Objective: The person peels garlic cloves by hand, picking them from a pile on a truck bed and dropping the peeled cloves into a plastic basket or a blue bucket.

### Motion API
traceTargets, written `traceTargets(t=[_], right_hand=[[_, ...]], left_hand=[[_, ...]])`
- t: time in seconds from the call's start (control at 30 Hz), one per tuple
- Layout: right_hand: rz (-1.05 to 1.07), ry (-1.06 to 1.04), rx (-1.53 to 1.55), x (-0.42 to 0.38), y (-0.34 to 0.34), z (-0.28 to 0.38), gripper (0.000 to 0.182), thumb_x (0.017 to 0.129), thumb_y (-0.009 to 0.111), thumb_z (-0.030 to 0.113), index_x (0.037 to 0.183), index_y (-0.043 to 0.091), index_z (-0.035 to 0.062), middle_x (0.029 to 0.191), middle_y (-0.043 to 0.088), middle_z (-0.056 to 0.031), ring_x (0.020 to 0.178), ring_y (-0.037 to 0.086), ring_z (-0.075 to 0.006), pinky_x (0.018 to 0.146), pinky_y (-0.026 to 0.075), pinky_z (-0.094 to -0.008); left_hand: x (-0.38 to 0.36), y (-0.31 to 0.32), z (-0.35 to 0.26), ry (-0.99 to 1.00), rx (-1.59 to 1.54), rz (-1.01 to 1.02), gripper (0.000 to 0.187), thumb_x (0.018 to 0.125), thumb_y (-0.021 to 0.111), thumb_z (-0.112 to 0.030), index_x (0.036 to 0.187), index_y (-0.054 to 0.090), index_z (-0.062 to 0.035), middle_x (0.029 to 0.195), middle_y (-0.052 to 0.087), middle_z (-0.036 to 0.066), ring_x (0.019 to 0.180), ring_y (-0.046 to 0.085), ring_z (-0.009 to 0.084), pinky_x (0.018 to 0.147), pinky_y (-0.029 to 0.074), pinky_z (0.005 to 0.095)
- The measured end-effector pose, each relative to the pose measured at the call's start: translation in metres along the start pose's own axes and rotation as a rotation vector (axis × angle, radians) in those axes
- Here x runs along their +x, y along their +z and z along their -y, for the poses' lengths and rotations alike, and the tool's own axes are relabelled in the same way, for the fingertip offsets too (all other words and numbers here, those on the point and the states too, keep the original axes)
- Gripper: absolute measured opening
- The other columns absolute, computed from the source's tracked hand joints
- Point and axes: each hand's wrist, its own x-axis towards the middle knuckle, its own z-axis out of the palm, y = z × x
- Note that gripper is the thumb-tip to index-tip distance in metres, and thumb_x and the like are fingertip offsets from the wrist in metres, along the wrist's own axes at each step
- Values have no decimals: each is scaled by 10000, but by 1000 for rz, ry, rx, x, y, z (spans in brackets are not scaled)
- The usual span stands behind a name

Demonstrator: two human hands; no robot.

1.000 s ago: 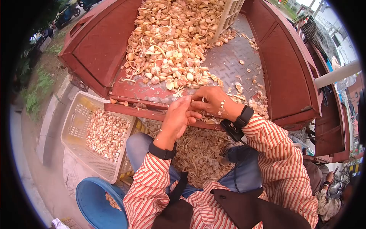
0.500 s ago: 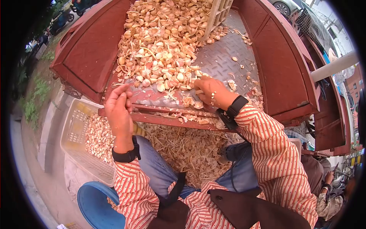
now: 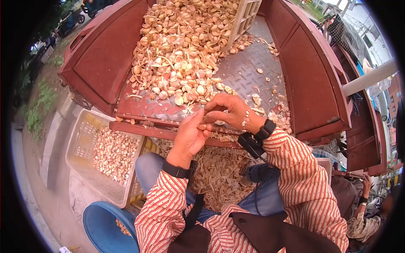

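My left hand [image 3: 189,137] is closed around a garlic clove [image 3: 202,127], which peeps out between its curled fingers. Against its fingertips, my right hand [image 3: 236,112] is bent in a pinch; whatever sits between that thumb and forefinger is hidden. Bits of skin stick to the back of the right hand. Both hands hover over the front lip of a red metal cart bed [image 3: 147,107]. Just beyond them spreads a heap of garlic cloves [image 3: 177,46], many in papery skin and some pale and bare.
On the left stands a plastic crate [image 3: 90,168] holding many cloves. A blue bucket [image 3: 98,227] with a few cloves is below it. Dry husks [image 3: 219,181] cover the ground between my knees. A slatted crate [image 3: 240,25] leans on the heap. Another person's arm [image 3: 363,196] shows at right.
My left hand has moved right, from the cart's left edge to meet my right hand. The right hand has come back from the heap's edge, and a clove now shows in the left.
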Motion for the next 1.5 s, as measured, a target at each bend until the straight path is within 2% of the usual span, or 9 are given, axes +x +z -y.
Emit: traceTargets(t=[0.13,0.27,0.4,0.53,0.7,0.87,1.2,1.33,1.5], right_hand=[[-205,66,-558,16,-17,-48,227,833,580,169,1029,604,57,929,588,-142,842,588,-316,723,467,-371],[-50,59,-636,19,-7,-49,217,810,564,125,1023,573,84,919,554,-143,880,568,-348,725,457,-414],[-75,150,-552,13,-7,-46,227,783,588,129,1003,559,81,916,534,-147,870,553,-346,719,447,-405],[-109,41,-508,8,-4,-41,278,735,640,125,988,538,72,888,517,-147,837,531,-342,707,433,-390],[-198,-66,-405,-6,11,-6,313,680,668,96,946,508,54,839,509,-155,858,513,-353,700,445,-411],[-55,40,-139,-17,1,2,204,752,640,100,937,573,45,836,575,-179,793,561,-351,687,459,-390],[-10,93,-203,-25,-15,20,263,717,703,158,759,482,21,628,536,-133,586,521,-324,542,422,-358],[54,86,-250,-29,-14,24,300,715,717,174,746,459,25,568,469,-101,514,443,-223,496,384,-331],[96,132,-81,-29,-14,24,304,737,748,167,716,471,44,584,474,-1,554,422,-81,493,358,-255]], left_hand=[[-34,-24,-69,546,290,-215,182,899,508,-72,1055,559,6,790,547,20,599,490,57,465,359,159],[-76,-101,-158,1017,1587,-1042,227,904,471,-82,1073,575,28,1006,604,98,893,581,142,785,460,258],[-76,-66,-125,881,1119,-612,238,898,489,-83,1091,563,36,1043,600,100,925,585,154,800,459,268],[-34,1,-41,469,968,-205,296,912,498,-106,1174,493,32,1024,605,94,884,609,152,743,483,240],[18,13,11,259,559,31,302,910,516,-110,1172,490,38,993,613,77,843,616,132,692,501,227],[6,15,14,240,571,-1,262,883,561,-89,1115,535,32,974,623,68,820,615,116,702,516,228],[4,16,19,277,616,116,191,827,618,-25,1008,560,-3,941,623,56,835,598,113,737,508,250],[7,1,14,365,677,297,162,818,632,-25,961,557,-19,881,617,36,809,582,86,719,500,242],[-11,14,16,251,541,148,145,818,665,-108,877,552,-39,800,583,2,716,543,57,618,451,179]])
